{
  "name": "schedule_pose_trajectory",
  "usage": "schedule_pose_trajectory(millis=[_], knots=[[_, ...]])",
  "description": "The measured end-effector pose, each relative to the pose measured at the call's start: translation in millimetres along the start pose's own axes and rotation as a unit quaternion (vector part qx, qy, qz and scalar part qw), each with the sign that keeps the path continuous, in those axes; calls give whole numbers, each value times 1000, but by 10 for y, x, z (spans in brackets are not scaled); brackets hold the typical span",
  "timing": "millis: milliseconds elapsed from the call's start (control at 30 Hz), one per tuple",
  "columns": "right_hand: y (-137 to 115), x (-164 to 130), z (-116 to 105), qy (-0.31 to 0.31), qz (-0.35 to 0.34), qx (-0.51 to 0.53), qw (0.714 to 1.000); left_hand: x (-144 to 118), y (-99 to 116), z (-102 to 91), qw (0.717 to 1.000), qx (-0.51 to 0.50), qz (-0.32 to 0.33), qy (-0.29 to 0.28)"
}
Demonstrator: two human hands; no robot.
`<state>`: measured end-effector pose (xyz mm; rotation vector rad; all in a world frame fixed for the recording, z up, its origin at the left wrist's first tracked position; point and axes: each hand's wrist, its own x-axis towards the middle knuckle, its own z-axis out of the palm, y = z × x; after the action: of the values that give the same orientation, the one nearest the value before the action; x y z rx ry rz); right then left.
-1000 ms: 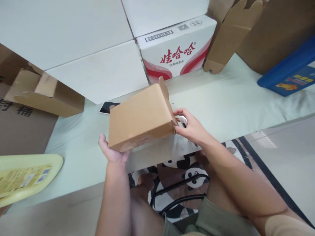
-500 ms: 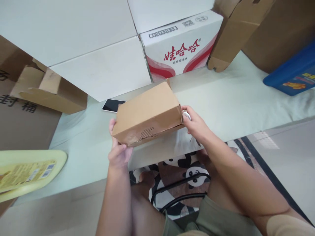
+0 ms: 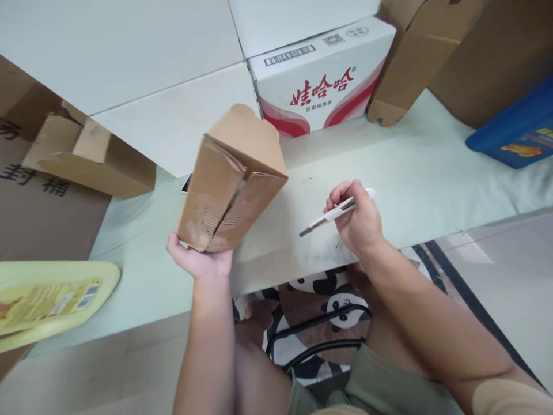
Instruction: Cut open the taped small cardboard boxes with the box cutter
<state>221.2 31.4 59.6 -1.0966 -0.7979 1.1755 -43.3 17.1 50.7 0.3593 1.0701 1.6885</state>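
**Box on end in our left hand, cutter in our right**

We are holding a brown cardboard box (image 3: 231,181) up on end over the pale green table (image 3: 410,173), with our left hand (image 3: 199,260) cupping its lower corner from beneath, fingers closed under the cardboard. The box's long axis is running nearly upright, leaning a little to the right, and the flap seam on its near face is running up from the bottom edge toward us. Our right hand (image 3: 356,222) is gripping a white utility knife (image 3: 334,212) like a pen, its tip pointing left at the box. The two hands are apart: the blade tip is hanging near the box's right edge, not touching it, with bare tabletop between. The right hand is the nearer one to that seam.

We are finding some things hard to make out. The box is hiding most of a dark phone (image 3: 186,183) lying behind it. How far the blade is extended is too small to tell. A white carton with red lettering (image 3: 322,75) is standing well behind, and a yellow tray (image 3: 56,302) is running off the left edge.
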Motion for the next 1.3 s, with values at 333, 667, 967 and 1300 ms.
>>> schedule_pose_trajectory(millis=[333,667,967,1300], knots=[[42,-115,99,-100,52,-13,994,-20,75,-86,994,-50,-88,-34],[59,-122,117,-89,64,-11,994,-24,0,-48,989,-74,-120,-51],[51,-133,118,-89,70,-10,994,-61,-112,79,989,-72,-119,-56],[47,-141,112,-103,67,3,992,-29,-132,43,987,-64,-135,-55]])
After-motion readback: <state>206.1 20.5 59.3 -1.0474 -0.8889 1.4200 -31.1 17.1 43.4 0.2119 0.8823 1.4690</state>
